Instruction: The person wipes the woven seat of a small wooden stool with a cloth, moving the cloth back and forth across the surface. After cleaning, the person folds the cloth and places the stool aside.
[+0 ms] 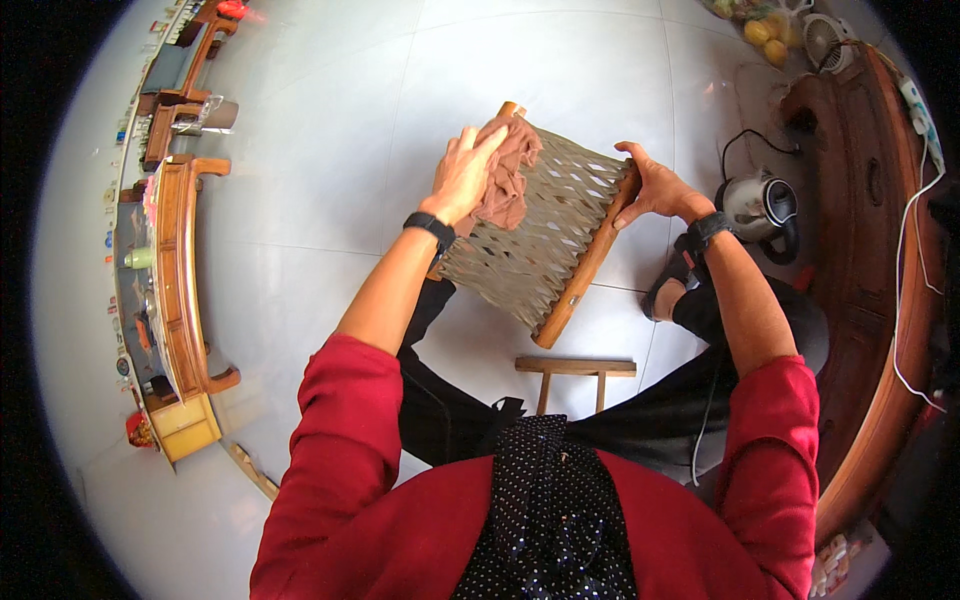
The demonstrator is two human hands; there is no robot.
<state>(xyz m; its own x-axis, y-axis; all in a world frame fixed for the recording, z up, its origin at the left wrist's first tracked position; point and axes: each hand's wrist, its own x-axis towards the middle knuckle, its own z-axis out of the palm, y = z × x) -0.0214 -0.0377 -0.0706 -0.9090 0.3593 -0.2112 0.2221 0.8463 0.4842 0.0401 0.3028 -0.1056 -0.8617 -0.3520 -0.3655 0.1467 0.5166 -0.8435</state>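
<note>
A small stool or frame with a woven cord seat [555, 247] is held tilted in front of my knees. My left hand [459, 171] grips a crumpled brown cloth [508, 176] against the seat's left side. The cloth covers most of the left wooden rail, whose rounded end [512, 109] sticks out at the top. On the other side, my right hand [666, 189] holds the upper part of the right wooden rail [583, 277], thumb on the near face and fingers around the far end. Any legs under the seat are hidden.
Nearer my body is a wooden crossbar with two uprights [574, 366]. An electric kettle [754, 206] stands beside my right foot, by a dark wooden cabinet [855, 225] with a white cable [900, 285]. A fan [825, 41] is far right. Wooden furniture [178, 277] lines the left.
</note>
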